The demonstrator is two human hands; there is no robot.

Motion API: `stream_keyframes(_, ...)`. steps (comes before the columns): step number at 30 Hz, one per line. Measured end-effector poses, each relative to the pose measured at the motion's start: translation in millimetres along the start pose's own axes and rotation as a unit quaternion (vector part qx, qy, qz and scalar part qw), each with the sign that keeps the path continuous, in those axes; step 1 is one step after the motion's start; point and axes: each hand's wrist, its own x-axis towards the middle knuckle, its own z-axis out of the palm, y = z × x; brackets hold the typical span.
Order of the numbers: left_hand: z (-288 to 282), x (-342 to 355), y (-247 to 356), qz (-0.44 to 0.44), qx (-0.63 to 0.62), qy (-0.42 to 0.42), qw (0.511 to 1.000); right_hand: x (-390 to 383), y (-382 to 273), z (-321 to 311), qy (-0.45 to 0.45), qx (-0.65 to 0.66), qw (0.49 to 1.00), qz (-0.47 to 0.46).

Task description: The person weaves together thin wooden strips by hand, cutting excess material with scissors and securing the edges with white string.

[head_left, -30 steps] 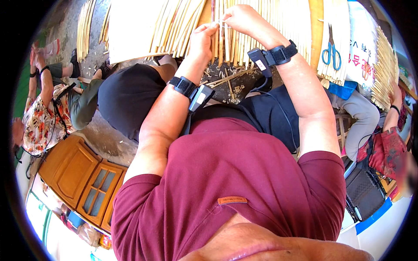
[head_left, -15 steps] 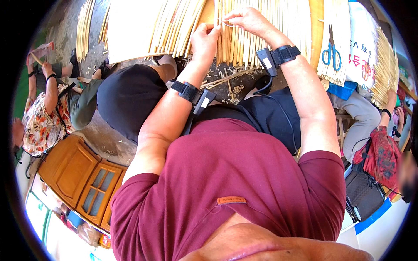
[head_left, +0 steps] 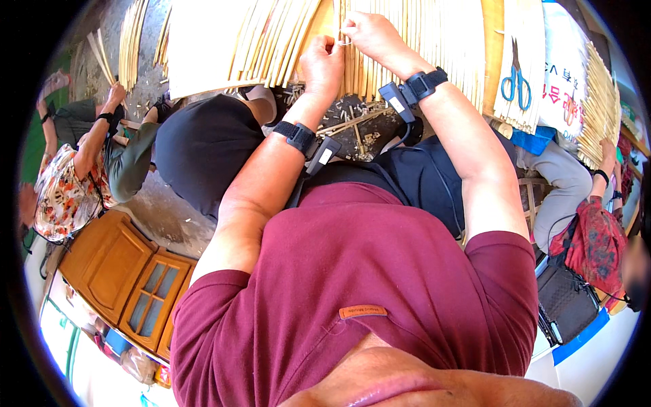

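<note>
My left hand (head_left: pixel 322 66) is closed at the near part of a row of pale thin sticks (head_left: pixel 373 78) on the work surface, thumb and index pinched near a thin white strand (head_left: pixel 344 42). My right hand (head_left: pixel 366 34), just to the right and slightly farther up, pinches that strand over the sticks with its fingers curled. Whether the left fingertips grip the strand or a stick is too small to tell. Further right, scissors with blue handles (head_left: pixel 517 91) lie on another bundle of sticks.
More stick bundles (head_left: pixel 132 44) lie at upper left and on the far right (head_left: pixel 597 102), by a white printed sack (head_left: pixel 563 61). Scraps (head_left: pixel 356 125) litter the floor below the work surface. Co-workers sit at left (head_left: pixel 74 180) and right (head_left: pixel 586 244). A wooden cabinet (head_left: pixel 112 261) is at lower left.
My right hand drew back and spread slightly, then moved up-left and curled closer round the strand. My left hand stayed nearly still. The left co-worker has lifted some sticks.
</note>
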Motion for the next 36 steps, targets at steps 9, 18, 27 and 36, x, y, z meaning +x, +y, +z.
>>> stream_keyframes(9,1,1,-3,0.049,0.032,0.007,0.998,11,-19,2,-0.031,-0.180,0.979,-0.092)
stream_keyframes(18,-1,0,-3,0.069,-0.055,-0.006,0.996,41,-72,-28,-0.118,-0.291,0.942,-0.114)
stream_keyframes(27,-5,-11,2,0.128,-0.024,-0.030,0.991,73,-60,15,0.052,-0.160,0.946,-0.276)
stream_keyframes(36,-15,8,-5,-0.233,-0.483,-0.180,0.825,71,-65,-14,-0.052,0.102,0.993,-0.015)
